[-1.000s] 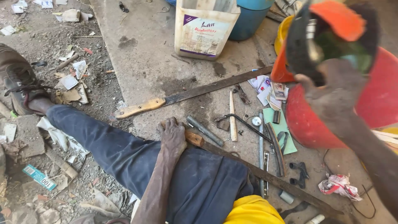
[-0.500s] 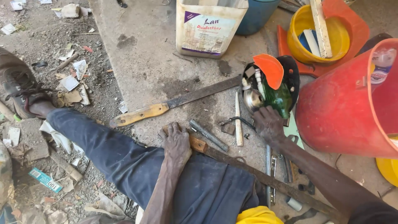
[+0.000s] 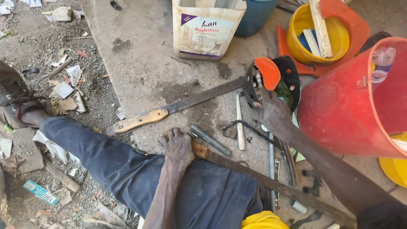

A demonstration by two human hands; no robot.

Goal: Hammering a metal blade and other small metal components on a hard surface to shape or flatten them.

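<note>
My right hand (image 3: pixel 274 113) grips a green power grinder (image 3: pixel 283 91) with an orange guard (image 3: pixel 268 73) and a black disc cover. It holds the tool low over the concrete, just left of a big red bucket (image 3: pixel 339 106). My left hand (image 3: pixel 178 147) lies palm down, fingers loosely curled, on my blue trouser leg (image 3: pixel 127 165). It covers the wooden handle end of a long rusty blade (image 3: pixel 254 174) and grips nothing. A machete with a pale wooden handle (image 3: pixel 137 121) lies on the slab just beyond that hand.
A grey metal rod (image 3: pixel 210 140), a white stick (image 3: pixel 240 123), a bent black wire (image 3: pixel 250 126) and small metal parts lie between my hands. Behind stand a white jerrycan (image 3: pixel 207 29), a blue container (image 3: pixel 254 15) and a yellow bucket (image 3: pixel 318 36). Litter covers the dirt at left.
My right hand has brought the grinder down from close to the camera to just above the floor beside the red bucket. My left hand has stayed in place.
</note>
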